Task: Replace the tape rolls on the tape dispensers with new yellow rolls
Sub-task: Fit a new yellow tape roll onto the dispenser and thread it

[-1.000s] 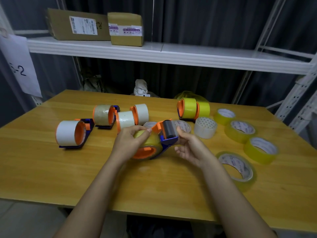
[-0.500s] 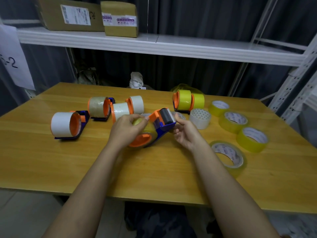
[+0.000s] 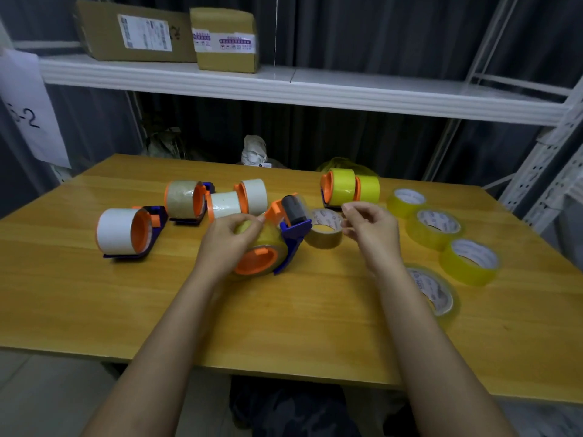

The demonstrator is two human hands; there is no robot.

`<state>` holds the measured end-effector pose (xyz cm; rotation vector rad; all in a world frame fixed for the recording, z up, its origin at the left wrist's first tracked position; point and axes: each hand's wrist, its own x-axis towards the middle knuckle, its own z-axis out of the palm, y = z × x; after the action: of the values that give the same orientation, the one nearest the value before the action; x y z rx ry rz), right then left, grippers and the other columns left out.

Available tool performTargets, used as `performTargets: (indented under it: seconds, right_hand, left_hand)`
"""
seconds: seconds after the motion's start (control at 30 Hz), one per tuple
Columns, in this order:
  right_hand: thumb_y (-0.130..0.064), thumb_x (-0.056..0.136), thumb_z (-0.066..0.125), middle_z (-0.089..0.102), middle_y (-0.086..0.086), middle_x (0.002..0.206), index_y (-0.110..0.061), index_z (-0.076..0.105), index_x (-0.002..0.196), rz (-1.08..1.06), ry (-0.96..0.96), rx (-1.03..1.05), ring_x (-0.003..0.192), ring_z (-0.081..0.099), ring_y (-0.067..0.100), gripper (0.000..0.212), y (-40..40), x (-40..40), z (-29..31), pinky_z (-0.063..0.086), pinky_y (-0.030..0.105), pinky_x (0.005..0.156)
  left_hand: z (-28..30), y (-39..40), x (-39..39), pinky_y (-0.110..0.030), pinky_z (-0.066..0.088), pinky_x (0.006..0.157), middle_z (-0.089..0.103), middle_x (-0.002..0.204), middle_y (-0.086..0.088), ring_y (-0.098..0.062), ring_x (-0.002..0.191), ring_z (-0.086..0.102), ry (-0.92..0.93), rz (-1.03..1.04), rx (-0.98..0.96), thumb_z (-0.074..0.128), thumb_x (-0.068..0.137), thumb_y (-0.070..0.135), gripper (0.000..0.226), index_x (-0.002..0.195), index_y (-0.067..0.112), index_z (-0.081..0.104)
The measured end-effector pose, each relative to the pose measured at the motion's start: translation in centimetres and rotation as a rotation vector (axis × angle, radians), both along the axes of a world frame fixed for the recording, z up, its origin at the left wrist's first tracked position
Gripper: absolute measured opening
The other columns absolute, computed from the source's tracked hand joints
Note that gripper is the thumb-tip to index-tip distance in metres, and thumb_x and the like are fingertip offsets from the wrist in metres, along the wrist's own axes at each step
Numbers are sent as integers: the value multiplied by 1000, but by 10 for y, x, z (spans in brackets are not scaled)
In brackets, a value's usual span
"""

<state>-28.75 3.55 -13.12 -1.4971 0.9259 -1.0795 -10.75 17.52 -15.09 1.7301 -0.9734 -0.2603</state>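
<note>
Since the earlier frame, the right hand [image 3: 370, 230] had drawn away from the dispenser's roller, out to the right, its thumb and fingertips pinched together; whether clear tape ran between them was too faint to tell. The left hand [image 3: 228, 239] curled over the yellowish roll [image 3: 269, 236] seated on the blue dispenser [image 3: 291, 239], which rested on the wooden table [image 3: 284, 326] near its middle, its orange hub [image 3: 257, 260] facing the camera and its dark roller [image 3: 293, 209] up top. That hand covered much of the roll's left side. A brownish loose roll [image 3: 325, 230] lay just behind the dispenser. Three dispensers with pale rolls [image 3: 121, 231] sat to the left, one loaded with bright yellow [image 3: 342, 186] stood farther back, and four loose yellow rolls [image 3: 468, 261] lay at the right, the nearest partly behind the right forearm.
</note>
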Motion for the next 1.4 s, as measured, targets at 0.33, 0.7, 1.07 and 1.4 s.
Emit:
performTargets:
  seconds: [0.33, 0.7, 1.07, 1.4]
  right_hand:
    - [-32, 93, 63, 70, 2, 77, -17, 71, 80, 148, 134, -87, 68, 64, 4, 21, 22, 15, 27, 54, 14, 60]
    - [-25, 92, 65, 71, 10, 82, -15, 73, 82, 164, 219, -116, 68, 61, 13, 16, 29, 23, 36, 57, 38, 73]
    - [-19, 91, 65, 64, 2, 69, -10, 72, 80, 237, 111, 69, 65, 59, 10, 16, 24, 23, 31, 54, 23, 65]
    - [-17, 93, 62, 68, 10, 108, -16, 67, 85, 250, -69, 325, 97, 66, 21, 9, 28, 30, 14, 58, 32, 80]
  left_hand:
    - [-3, -3, -1, -26, 41, 68, 70, 99, -2, -17, 93, 62, -59, 15, 20, 57, 89, 48, 37, 106, 19, 72]
    - [-3, -3, 0, -35, 52, 75, 70, 92, 4, -14, 88, 63, -74, 29, 40, 55, 91, 48, 35, 107, 21, 71]
    - [-2, -2, -3, -34, 52, 74, 69, 87, 9, -10, 85, 62, -69, 30, 23, 56, 92, 43, 27, 105, 24, 70]
    - [-5, -7, -2, -35, 53, 75, 69, 92, 7, -13, 87, 62, -106, 53, 34, 54, 87, 53, 32, 100, 28, 70]
